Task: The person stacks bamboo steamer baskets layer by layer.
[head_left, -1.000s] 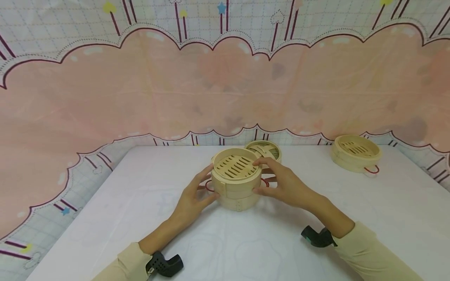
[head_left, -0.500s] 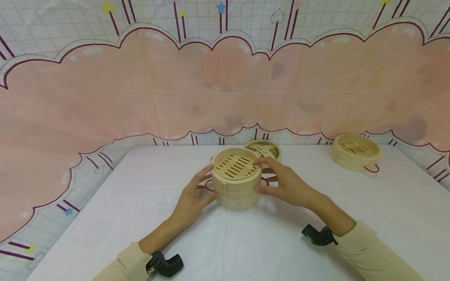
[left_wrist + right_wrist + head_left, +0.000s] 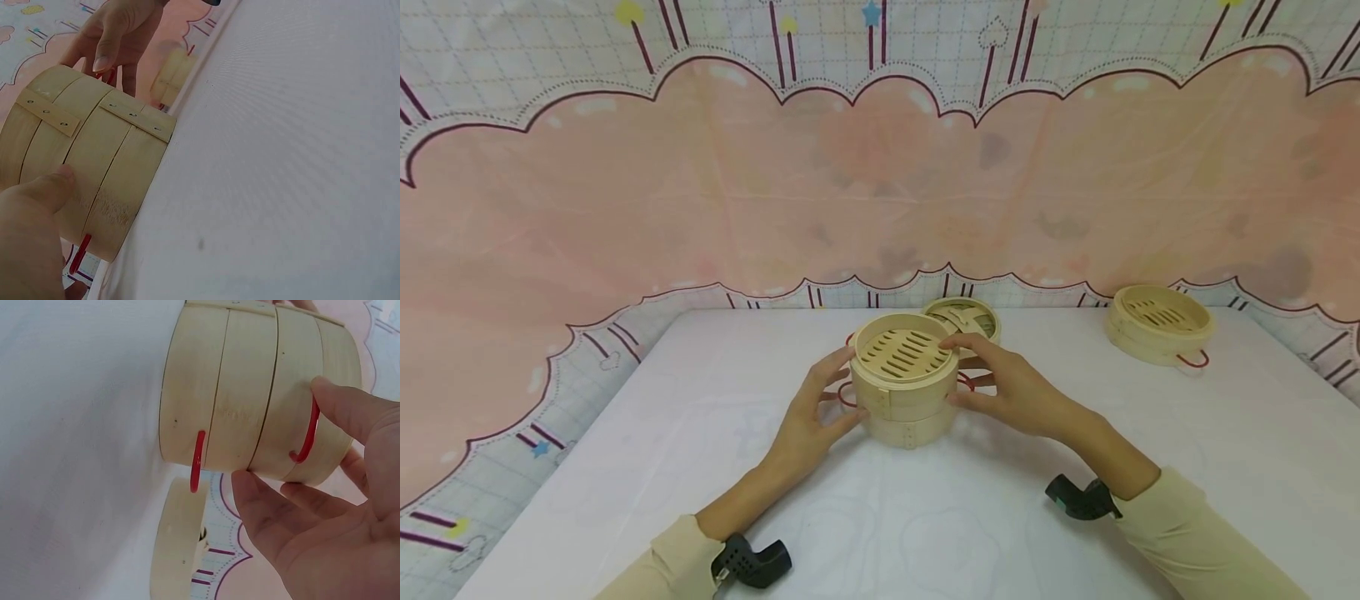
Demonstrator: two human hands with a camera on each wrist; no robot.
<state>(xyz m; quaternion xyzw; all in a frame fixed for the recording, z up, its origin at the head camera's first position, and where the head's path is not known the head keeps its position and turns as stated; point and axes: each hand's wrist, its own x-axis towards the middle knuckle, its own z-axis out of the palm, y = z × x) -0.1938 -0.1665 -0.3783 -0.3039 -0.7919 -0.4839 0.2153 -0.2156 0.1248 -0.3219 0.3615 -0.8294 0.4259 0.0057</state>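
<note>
Two round bamboo steamer baskets stand stacked on the white table (image 3: 985, 517) in the middle of the head view. The upper steamer basket (image 3: 904, 396) has a slatted base and red side handles; the lower steamer basket (image 3: 910, 432) rests on the tabletop. With its thumb at the front and fingers round the left side, my left hand (image 3: 812, 412) holds the stack near the seam. On the opposite side, my right hand (image 3: 1011, 387) grips the upper basket, its thumb beside a red handle (image 3: 310, 431) in the right wrist view.
Directly behind the stack is a woven bamboo lid or basket (image 3: 977, 321), partly hidden. Another slatted steamer basket (image 3: 1159, 325) with a red handle sits at the back right. A patterned pink cloth (image 3: 880, 200) hangs behind the table.
My right thumb has shifted slightly to the right and up along the upper basket. The stack and left hand stay almost where they were.
</note>
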